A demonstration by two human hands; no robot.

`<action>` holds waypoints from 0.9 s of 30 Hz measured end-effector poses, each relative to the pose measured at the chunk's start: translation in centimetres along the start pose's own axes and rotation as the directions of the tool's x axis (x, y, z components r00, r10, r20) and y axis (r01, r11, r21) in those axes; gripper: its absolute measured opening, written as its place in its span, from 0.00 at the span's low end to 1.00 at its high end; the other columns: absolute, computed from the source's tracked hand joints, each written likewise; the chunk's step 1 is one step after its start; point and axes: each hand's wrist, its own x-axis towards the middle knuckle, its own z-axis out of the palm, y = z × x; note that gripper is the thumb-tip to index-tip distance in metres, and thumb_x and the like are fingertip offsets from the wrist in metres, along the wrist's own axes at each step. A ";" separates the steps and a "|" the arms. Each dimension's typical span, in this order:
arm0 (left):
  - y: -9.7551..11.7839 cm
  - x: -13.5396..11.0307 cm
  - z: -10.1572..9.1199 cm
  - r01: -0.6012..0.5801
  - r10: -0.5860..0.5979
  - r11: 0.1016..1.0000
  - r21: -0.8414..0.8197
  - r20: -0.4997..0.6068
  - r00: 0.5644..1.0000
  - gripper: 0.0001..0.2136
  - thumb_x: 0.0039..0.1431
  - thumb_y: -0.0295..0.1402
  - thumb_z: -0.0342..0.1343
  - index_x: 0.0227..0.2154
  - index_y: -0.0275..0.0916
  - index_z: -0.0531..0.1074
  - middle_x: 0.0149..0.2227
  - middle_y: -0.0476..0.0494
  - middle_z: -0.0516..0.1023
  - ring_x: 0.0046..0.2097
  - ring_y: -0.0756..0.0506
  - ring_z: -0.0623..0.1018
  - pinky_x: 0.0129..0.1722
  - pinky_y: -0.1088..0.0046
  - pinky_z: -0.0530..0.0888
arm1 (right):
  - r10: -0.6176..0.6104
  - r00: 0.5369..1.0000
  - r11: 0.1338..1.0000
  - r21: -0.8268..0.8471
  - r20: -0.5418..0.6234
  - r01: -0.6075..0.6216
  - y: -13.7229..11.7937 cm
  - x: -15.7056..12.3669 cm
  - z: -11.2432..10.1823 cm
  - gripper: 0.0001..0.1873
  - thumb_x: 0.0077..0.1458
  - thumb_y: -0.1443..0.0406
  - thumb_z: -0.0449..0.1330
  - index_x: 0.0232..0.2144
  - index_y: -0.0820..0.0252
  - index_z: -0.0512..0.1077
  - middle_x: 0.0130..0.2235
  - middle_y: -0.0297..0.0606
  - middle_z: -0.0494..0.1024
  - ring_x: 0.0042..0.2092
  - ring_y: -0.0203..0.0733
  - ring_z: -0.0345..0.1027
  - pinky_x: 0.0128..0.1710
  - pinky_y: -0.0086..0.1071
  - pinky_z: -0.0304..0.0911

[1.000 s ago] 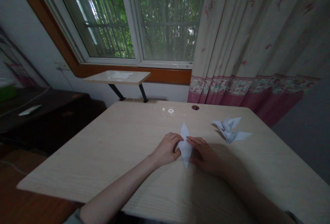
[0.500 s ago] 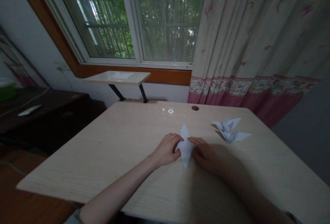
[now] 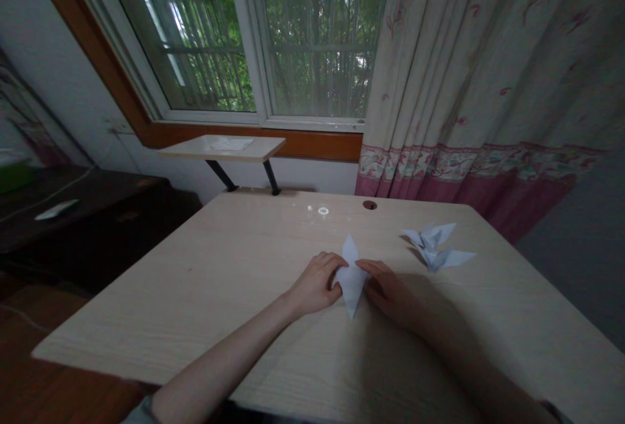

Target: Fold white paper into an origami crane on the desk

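Observation:
A white folded paper (image 3: 352, 281), shaped like a long diamond, lies on the pale wooden table (image 3: 219, 287) with one point away from me and one toward me. My left hand (image 3: 317, 284) grips its left edge, the fingertips on top and the thumb lower down. On the opposite side, my right hand (image 3: 388, 290) holds the right edge, with its index finger resting on the paper and the other fingers partly in shadow. Folded white paper cranes (image 3: 434, 248) stand to the right, beyond my right hand and apart from it.
A small raised shelf (image 3: 263, 149) on black legs stands at the table's back left, with white paper (image 3: 228, 143) on it. Behind the table are a barred window and a curtain (image 3: 469, 170). A round cable hole (image 3: 370, 205) is near the back edge. A dark desk (image 3: 97, 209) stands left.

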 end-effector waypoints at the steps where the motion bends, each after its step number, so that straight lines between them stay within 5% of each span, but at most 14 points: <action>1: 0.0 0.0 0.0 0.000 0.000 1.000 -0.004 -0.002 1.000 0.22 0.48 0.24 0.54 0.49 0.39 0.71 0.50 0.38 0.77 0.52 0.37 0.74 0.55 0.56 0.70 | 0.008 1.000 1.000 0.001 -0.004 -0.008 0.0 0.0 0.0 0.25 0.65 0.68 0.52 0.62 0.48 0.62 0.59 0.43 0.75 0.61 0.50 0.69 0.63 0.51 0.65; 27: -0.1 0.3 -0.1 0.036 -0.060 0.976 -0.214 -0.109 0.992 0.10 0.65 0.26 0.48 0.45 0.39 0.72 0.45 0.39 0.76 0.48 0.42 0.76 0.52 0.62 0.74 | 0.158 0.987 0.984 0.088 -0.042 -0.153 -0.8 1.4 -0.8 0.18 0.69 0.63 0.47 0.56 0.46 0.69 0.52 0.41 0.78 0.54 0.48 0.73 0.56 0.46 0.70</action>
